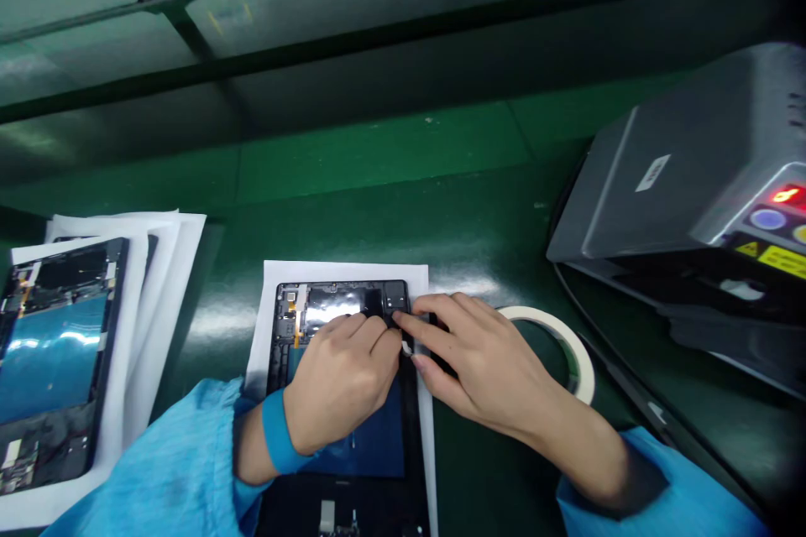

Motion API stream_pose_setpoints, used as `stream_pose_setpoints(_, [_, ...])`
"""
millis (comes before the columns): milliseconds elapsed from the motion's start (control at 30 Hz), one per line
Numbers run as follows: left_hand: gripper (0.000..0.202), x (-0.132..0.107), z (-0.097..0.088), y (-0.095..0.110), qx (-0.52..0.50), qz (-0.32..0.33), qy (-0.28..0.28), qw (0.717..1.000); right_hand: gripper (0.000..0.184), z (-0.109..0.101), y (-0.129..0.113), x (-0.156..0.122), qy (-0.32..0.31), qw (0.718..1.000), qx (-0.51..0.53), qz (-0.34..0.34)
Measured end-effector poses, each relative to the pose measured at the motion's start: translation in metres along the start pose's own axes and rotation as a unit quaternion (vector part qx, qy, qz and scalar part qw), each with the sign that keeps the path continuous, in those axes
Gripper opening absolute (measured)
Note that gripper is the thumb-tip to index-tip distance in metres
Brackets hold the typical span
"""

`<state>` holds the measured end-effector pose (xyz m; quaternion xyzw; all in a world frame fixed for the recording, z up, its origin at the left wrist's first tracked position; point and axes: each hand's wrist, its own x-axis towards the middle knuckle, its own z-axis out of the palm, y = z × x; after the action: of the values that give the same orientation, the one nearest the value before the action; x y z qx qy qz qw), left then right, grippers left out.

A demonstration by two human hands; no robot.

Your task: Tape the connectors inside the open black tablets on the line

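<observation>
An opened tablet (416, 436) with its inner parts exposed lies on a white paper sheet (255, 365) in front of me. My left hand (346, 373), in a blue wristband (278, 436), is closed over the tablet's upper right part; its fingertips are hidden, and I cannot make out what they pinch. From the right, my right hand (472, 352) reaches to the tablet's edge with thumb and fingers apart. Its index fingertip touches the upper right corner area. A small white piece (406, 347) shows between the two hands; which hand touches it, I cannot tell.
At the left, another opened tablet (56, 361) lies on stacked white paper sheets (167, 302). A roll of tape (583, 361) rests beside my right forearm. The grey machine (680, 159) with a red display stands at the right, a dark cable (604, 352) running past it on the green table (378, 218).
</observation>
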<state>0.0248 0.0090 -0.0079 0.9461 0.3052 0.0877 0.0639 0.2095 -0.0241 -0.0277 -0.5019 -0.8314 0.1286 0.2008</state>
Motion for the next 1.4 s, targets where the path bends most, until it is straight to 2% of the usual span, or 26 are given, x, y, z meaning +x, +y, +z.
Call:
stream_pose_setpoints(167, [0.020,-0.001,0.001,-0.001,-0.021,0.000,-0.012,1.000,0.035,0.001,-0.005,0.001,-0.017,0.999,-0.049,-0.003])
stream_pose_setpoints(433, [0.021,-0.006,0.001,-0.006,-0.124,-0.073,-0.001,0.990,0.031,0.002,-0.001,0.000,0.021,0.998,-0.049,-0.035])
stream_pose_setpoints(667, [0.020,-0.007,0.003,-0.010,-0.158,-0.123,0.008,0.980,0.030,0.002,-0.003,-0.002,0.019,0.995,-0.080,-0.055])
stream_pose_setpoints(1033, [0.015,-0.005,0.003,-0.012,-0.167,-0.139,-0.003,0.976,0.029,0.003,-0.006,-0.004,0.020,0.994,-0.086,-0.065])
stream_pose_setpoints(1233, [0.017,-0.007,0.005,-0.013,-0.146,-0.112,0.006,0.983,0.030,0.003,-0.012,-0.004,0.011,0.990,-0.118,-0.074])
stream_pose_setpoints(1400, [0.017,-0.007,0.005,-0.013,-0.145,-0.112,0.016,0.983,0.031,0.005,-0.011,-0.006,0.031,0.995,-0.066,-0.069])
